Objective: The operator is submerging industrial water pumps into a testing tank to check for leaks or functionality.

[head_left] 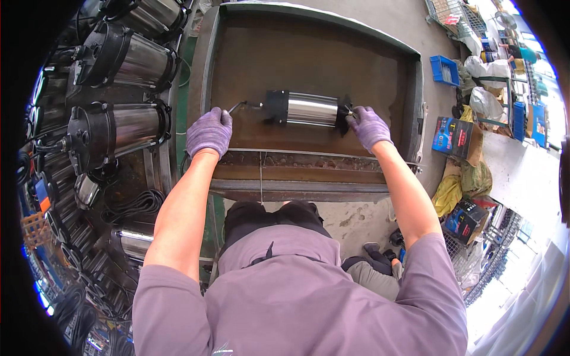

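A steel motor body (313, 109) with black end caps lies crosswise over the brown liquid in a rectangular metal tank (314, 155). My left hand (209, 132), in a purple knitted glove, grips a short black cable (238, 107) that runs to the motor's left end. At the other end, my right hand (369, 126), gloved alike, has its fingers closed on the motor's shaft (351, 112), beside a dark finned part (344, 115). How deep the motor sits in the liquid I cannot tell.
Several steel motors with black ends (122, 127) fill a rack on the left, with a coiled black cable (138, 204) below. A wrench (422, 133) lies on the tank's right rim. Right of it are a printed box (454, 139) and a blue crate (445, 70). Another person (377, 270) is behind me.
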A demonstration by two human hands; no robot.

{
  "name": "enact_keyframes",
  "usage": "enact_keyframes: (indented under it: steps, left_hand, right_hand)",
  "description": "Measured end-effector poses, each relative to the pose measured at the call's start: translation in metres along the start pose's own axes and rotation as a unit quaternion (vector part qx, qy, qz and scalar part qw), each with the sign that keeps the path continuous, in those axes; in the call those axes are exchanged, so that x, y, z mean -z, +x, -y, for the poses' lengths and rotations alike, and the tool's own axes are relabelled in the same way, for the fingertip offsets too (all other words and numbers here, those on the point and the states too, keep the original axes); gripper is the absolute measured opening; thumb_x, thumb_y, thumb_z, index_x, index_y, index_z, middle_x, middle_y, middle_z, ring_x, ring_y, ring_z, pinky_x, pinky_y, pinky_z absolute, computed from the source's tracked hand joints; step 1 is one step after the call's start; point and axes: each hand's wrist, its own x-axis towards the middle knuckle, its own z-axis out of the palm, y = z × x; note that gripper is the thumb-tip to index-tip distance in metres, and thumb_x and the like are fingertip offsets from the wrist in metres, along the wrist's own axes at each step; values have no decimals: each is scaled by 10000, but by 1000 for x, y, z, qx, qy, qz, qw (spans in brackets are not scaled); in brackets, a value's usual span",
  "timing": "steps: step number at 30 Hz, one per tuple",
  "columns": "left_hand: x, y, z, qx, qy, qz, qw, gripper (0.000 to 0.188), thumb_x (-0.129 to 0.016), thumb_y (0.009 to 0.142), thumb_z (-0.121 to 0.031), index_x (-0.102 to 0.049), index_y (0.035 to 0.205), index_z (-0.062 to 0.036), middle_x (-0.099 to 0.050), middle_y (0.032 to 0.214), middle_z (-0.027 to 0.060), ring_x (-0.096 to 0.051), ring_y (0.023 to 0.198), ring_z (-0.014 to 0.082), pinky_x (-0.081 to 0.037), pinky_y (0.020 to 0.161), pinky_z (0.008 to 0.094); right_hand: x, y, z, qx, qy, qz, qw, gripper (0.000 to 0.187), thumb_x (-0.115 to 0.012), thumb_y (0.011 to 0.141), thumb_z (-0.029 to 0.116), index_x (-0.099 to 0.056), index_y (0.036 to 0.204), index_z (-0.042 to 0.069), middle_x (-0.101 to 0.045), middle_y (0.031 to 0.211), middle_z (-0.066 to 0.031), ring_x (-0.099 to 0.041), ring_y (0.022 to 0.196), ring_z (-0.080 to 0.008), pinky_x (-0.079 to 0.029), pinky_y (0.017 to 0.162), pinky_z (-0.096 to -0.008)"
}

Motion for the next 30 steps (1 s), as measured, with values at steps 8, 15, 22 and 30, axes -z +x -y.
enact_keyframes:
  steps: [8, 15, 22, 30]
  left_hand:
    - [6, -3, -5, 14, 4, 15, 1000, 362, -455, 1028, -424, -666, 1031, -129, -724, 1049, 165, -681, 987, 418, -544, 858, 526]
    - [4, -2, -3, 10, -16, 1, 1000, 351, -487, 1019, -439, -656, 1030, -132, -711, 1040, 206, -658, 1007, 452, -522, 858, 560]
    - [6, -3, -6, 10, 11, 8, 1000, 354, -465, 1027, -414, -668, 1028, -124, -726, 1061, 161, -681, 1008, 411, -543, 874, 520]
    - [7, -3, -5, 12, 6, 0, 1000, 356, -464, 1024, -420, -672, 1027, -131, -725, 1059, 164, -681, 1008, 409, -541, 876, 526]
  right_hand:
    - [-8, -7, 17, 14, -92, 14, 996, 290, -575, 1001, 292, -776, 1049, 89, -708, 1158, -183, -694, 1076, -371, -562, 938, -477]
    - [-14, -15, 22, 4, -109, 94, 990, 236, -634, 947, 238, -800, 982, 75, -755, 1003, -192, -733, 978, -373, -591, 860, -478]
    - [-17, -11, 20, 14, -126, 102, 987, 218, -615, 941, 175, -801, 981, 69, -752, 1024, -199, -733, 975, -381, -597, 849, -481]
    - [-14, -12, 24, 9, -119, 107, 987, 202, -622, 926, 135, -802, 995, 73, -753, 1040, -194, -733, 989, -375, -600, 856, -470]
